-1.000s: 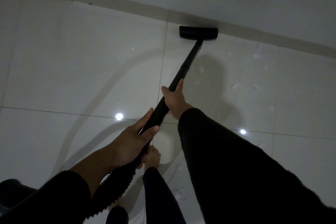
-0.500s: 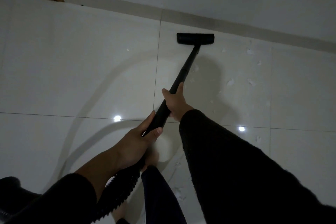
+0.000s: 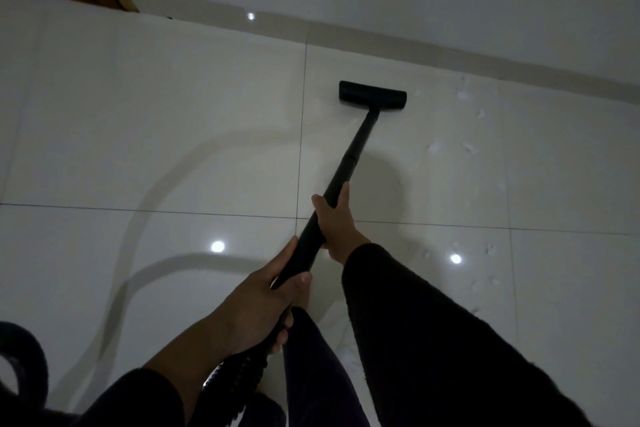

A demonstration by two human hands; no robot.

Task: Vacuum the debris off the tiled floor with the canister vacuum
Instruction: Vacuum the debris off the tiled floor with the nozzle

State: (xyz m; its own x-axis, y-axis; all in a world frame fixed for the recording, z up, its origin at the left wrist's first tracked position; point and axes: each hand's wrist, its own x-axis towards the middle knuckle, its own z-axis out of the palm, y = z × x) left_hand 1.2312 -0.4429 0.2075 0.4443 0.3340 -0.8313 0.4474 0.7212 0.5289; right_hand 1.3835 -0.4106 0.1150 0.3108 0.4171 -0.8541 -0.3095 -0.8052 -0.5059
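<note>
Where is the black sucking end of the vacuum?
In the head view, the flat black vacuum floor head sits on the glossy white tiled floor, upper middle, near the grey skirting.

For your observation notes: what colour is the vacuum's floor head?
Black; the floor head shows best in the head view.

Black T-shaped floor nozzle (image 3: 372, 96) flat on glossy pale tiled floor (image 3: 138, 114), near the skirting. Black rigid wand (image 3: 349, 163) slants back from it; right hand (image 3: 337, 222) ahead, left hand (image 3: 256, 305) behind. Small pale debris scraps (image 3: 450, 149) lie right of the nozzle.
</note>
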